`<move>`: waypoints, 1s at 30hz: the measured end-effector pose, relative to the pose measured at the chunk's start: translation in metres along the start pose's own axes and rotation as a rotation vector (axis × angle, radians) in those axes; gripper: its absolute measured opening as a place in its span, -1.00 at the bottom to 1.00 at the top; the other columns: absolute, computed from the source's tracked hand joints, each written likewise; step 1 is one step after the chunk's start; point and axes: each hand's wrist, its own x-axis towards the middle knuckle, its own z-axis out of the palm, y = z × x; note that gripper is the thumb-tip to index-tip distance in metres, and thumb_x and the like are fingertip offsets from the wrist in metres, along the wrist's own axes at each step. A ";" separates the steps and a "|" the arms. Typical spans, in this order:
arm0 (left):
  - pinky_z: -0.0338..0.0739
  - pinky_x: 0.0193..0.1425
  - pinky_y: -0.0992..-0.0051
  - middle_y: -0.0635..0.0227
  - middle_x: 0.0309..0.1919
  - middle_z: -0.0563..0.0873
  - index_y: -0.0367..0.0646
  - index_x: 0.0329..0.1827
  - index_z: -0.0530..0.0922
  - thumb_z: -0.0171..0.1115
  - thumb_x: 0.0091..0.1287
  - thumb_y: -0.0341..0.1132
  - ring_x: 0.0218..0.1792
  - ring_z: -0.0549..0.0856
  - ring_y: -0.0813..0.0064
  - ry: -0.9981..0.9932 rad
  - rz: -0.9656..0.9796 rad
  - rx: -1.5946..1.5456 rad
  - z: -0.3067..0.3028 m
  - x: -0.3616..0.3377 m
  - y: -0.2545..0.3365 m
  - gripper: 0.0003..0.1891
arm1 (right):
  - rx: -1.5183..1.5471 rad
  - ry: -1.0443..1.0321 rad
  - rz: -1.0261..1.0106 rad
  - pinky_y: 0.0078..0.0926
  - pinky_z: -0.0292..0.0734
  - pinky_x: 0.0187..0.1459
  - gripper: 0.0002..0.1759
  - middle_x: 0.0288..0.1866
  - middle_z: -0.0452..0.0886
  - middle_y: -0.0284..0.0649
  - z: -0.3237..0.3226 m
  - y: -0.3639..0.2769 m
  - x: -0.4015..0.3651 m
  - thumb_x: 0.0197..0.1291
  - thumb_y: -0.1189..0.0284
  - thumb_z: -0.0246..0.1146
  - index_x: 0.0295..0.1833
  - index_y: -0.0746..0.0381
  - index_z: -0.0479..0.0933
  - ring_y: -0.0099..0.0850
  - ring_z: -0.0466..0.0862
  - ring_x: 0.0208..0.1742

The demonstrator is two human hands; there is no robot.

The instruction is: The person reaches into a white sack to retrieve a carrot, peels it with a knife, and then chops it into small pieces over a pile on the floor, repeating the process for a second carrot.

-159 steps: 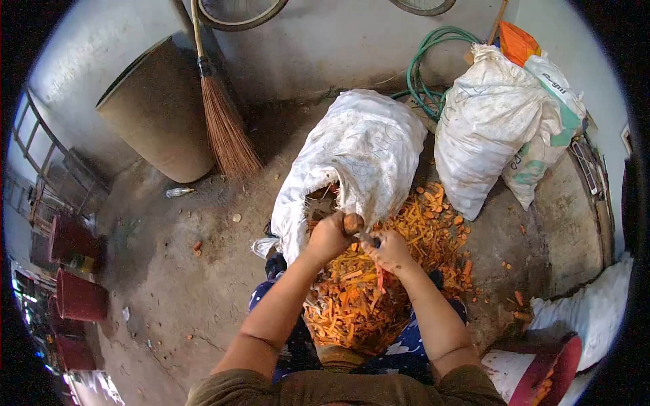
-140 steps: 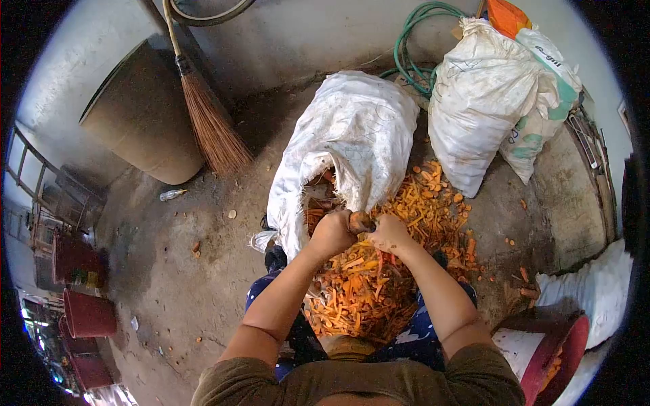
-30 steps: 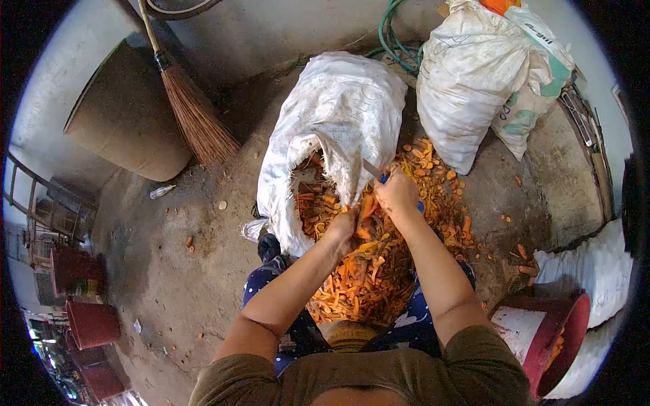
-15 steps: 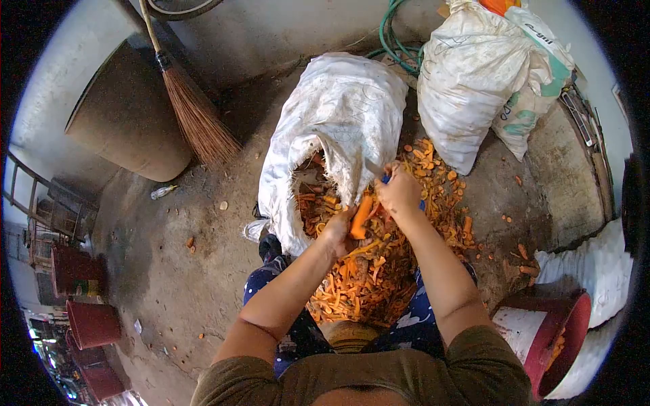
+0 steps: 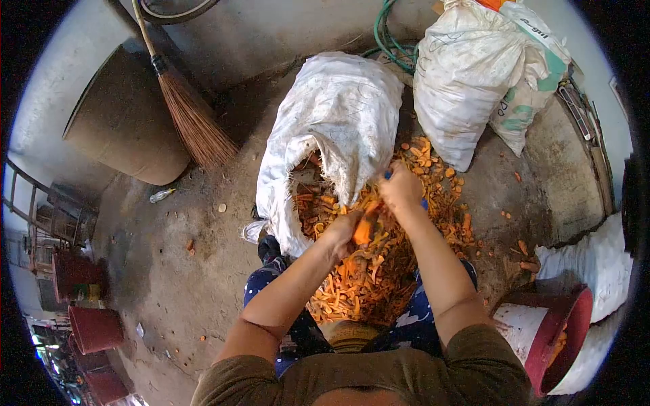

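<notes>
Floor point(image 5: 169, 271): stained, scattered with scraps. Bin point(image 5: 125, 128) leaned at far left. White sack point(image 5: 342, 108) lay far centre, frayed mouth facing the near side, cut pieces inside. To its right, an upright sack point(image 5: 467, 88) with a green-marked sack point(image 5: 525, 118) against it. Heap point(image 5: 365, 294) of orange strips lay between the knees. Broom point(image 5: 193, 122) beside the bin; red bucket point(image 5: 581, 325) near right, pieces within.

Left hand point(image 5: 338, 237), over the heap just near of the sack's mouth: grip curled round a root, none of it slack. Right hand point(image 5: 401, 191), slightly farther and to the right: fist closed about a knife.

Root point(image 5: 363, 231): between the hands, bright orange, smeared by motion. About five seconds earlier a brown-skinned one showed there; could not tell if the same. If so, I judged the skin largely off the upper face.

Knife point(image 5: 387, 174): only blue handle clear. Blade, distinct a second before, now blurred; suggested a quick stroke. Contact with the root, cannot tell.
</notes>
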 end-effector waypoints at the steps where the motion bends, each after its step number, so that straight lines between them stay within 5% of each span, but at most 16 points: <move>1: 0.60 -0.41 0.44 0.17 -0.26 0.60 -0.27 0.10 0.34 -0.29 0.39 -0.18 -0.42 0.63 0.40 -0.070 -0.027 0.007 0.000 -0.005 0.003 -0.60 | 0.051 0.056 0.078 -0.22 0.49 -0.34 -0.55 -0.42 0.58 0.03 -0.005 0.007 0.006 -0.06 0.13 0.21 -0.21 0.32 0.49 -0.15 0.61 -0.36; 4: 0.60 -0.45 0.44 0.17 -0.34 0.58 -0.30 0.08 0.33 -0.20 0.38 -0.16 -0.47 0.61 0.41 -0.233 0.009 -0.236 -0.011 0.004 -0.021 -0.61 | -0.119 0.056 0.330 -0.22 0.49 -0.33 -0.52 -0.39 0.59 0.04 -0.021 0.034 0.027 -0.03 0.09 0.19 -0.20 0.32 0.49 -0.11 0.61 -0.31; 8: 0.61 -0.35 0.38 0.23 -0.28 0.58 -0.30 0.04 0.35 -0.16 0.37 -0.14 -0.39 0.61 0.41 -0.070 -0.036 -0.550 -0.015 0.019 -0.022 -0.61 | -0.046 -0.077 0.378 -0.21 0.49 -0.22 -0.51 -0.30 0.60 -0.02 -0.030 0.024 0.025 -0.01 0.09 0.18 -0.07 0.25 0.45 -0.14 0.62 -0.27; 12: 0.57 -0.21 0.41 0.25 -0.26 0.59 -0.25 0.01 0.41 -0.18 0.38 -0.17 -0.35 0.60 0.43 0.049 -0.068 -0.474 -0.007 0.004 -0.006 -0.64 | 0.102 0.041 0.004 -0.20 0.49 -0.26 -0.55 -0.34 0.59 -0.01 -0.018 -0.008 -0.004 -0.01 0.16 0.21 -0.11 0.28 0.47 -0.12 0.61 -0.31; 15: 0.55 -0.39 0.40 0.34 -0.37 0.56 -0.12 -0.01 0.41 -0.21 0.39 -0.14 -0.43 0.55 0.50 -0.020 -0.032 -0.589 -0.011 0.023 -0.020 -0.68 | 0.099 -0.007 -0.073 -0.25 0.48 -0.30 -0.56 -0.41 0.59 -0.03 -0.012 -0.016 -0.015 -0.06 0.19 0.26 -0.14 0.27 0.47 -0.13 0.60 -0.35; 21: 0.50 -0.41 0.45 0.36 -0.39 0.54 -0.16 -0.03 0.44 -0.20 0.38 -0.24 -0.45 0.51 0.49 -0.016 -0.036 -0.539 -0.011 0.035 -0.033 -0.72 | -0.046 -0.011 -0.143 -0.29 0.48 -0.38 -0.50 -0.49 0.58 -0.08 -0.002 -0.017 -0.016 -0.11 0.17 0.28 -0.12 0.30 0.44 -0.16 0.60 -0.42; 27: 0.47 -0.50 0.47 0.27 -0.36 0.54 -0.22 0.05 0.36 -0.27 0.42 -0.23 -0.53 0.50 0.45 -0.083 -0.063 -0.373 -0.001 0.013 -0.019 -0.67 | -0.036 -0.011 0.139 -0.20 0.50 -0.25 -0.43 -0.38 0.60 -0.03 -0.008 0.010 0.011 0.01 0.10 0.17 -0.03 0.36 0.38 -0.13 0.62 -0.32; 30: 0.60 -0.38 0.40 0.20 -0.29 0.58 -0.29 0.03 0.36 -0.30 0.41 -0.22 -0.48 0.59 0.36 -0.274 -0.051 -0.413 -0.009 0.011 -0.028 -0.64 | -0.124 0.074 0.275 -0.23 0.50 -0.28 -0.53 -0.38 0.60 -0.01 -0.019 0.039 0.027 0.00 0.12 0.20 -0.21 0.34 0.48 -0.13 0.61 -0.31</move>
